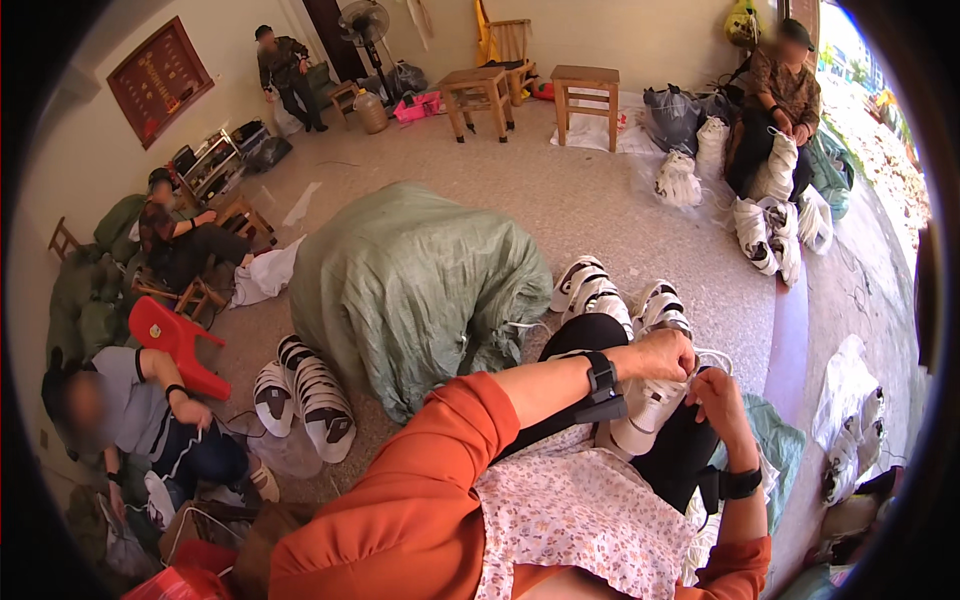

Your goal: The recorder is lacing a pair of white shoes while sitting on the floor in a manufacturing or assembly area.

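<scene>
A white shoe [645,408] rests on my lap, toe pointing down toward me. My left hand [662,354] is closed on its upper edge, pinching a white lace [712,356]. My right hand [718,402] sits beside the shoe on the right, fingers curled at the lace. Both wrists wear black bands. Beyond my knees stand rows of finished white-and-black shoes [598,288].
A big green sack [412,280] lies on the floor to my left, with more stacked shoes [305,395] beside it. Three other people sit around the room working with shoes. Wooden stools [584,96], a fan and a red plastic chair [170,340] stand farther off.
</scene>
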`<state>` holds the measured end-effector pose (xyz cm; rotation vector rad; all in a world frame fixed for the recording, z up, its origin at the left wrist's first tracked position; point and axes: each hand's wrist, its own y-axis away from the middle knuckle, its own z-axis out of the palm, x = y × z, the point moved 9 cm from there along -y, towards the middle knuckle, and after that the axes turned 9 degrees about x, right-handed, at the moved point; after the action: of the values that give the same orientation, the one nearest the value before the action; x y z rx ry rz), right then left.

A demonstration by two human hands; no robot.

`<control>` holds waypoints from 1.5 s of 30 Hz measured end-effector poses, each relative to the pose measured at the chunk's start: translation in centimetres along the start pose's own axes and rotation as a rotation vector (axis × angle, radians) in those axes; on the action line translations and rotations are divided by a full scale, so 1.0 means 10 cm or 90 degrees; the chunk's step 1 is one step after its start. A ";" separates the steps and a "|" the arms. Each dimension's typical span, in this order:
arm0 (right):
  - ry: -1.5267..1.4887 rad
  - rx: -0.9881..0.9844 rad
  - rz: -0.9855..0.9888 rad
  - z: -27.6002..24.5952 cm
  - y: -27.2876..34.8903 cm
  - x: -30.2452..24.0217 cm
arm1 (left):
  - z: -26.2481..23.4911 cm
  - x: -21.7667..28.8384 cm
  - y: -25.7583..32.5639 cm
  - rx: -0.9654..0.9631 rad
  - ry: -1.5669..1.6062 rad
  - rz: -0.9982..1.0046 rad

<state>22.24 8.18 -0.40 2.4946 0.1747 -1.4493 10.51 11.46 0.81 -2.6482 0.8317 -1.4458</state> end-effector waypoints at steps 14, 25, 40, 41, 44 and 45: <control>0.064 -0.030 -0.396 -0.17 -0.15 -0.54 | -0.94 0.75 0.15 0.273 -0.438 0.275; -0.121 0.073 -0.071 -0.34 -0.05 0.06 | -1.10 0.14 0.69 0.171 -0.117 -0.112; -0.285 -0.077 -0.140 -0.15 0.48 -0.31 | -0.48 0.31 0.19 0.083 -0.192 0.105; -0.508 -0.085 -0.042 -0.16 0.48 -0.24 | -0.47 0.28 0.17 0.063 -0.190 0.082; -0.729 -0.078 0.052 -0.02 0.44 0.04 | -0.44 0.28 0.13 0.071 -0.185 0.096; -0.859 -0.065 0.102 0.03 0.44 0.12 | -0.44 0.28 0.12 0.080 -0.176 0.089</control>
<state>23.62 3.88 -0.91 0.9808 -0.1990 -2.5231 7.72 10.18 5.26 -2.5574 0.8469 -1.0349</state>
